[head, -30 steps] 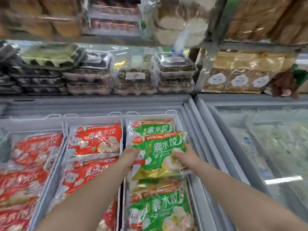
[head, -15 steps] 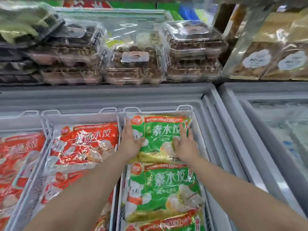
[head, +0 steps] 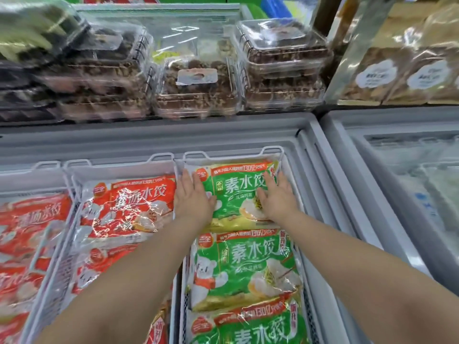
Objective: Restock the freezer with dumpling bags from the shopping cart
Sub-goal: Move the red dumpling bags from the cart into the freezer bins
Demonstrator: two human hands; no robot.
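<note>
While my left hand and right hand press flat, fingers straight, on the green dumpling bag at the far end of a wire basket in the freezer, I'd smooth it level, label up; the shopping cart is out of view, and whatever lies beneath is hidden

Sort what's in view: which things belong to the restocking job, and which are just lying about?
Job: left hand, right hand, the far green dumpling bag they press, its wire basket.
Lying about: red dumpling bags, clear clamshell boxes, brown packets.
</note>
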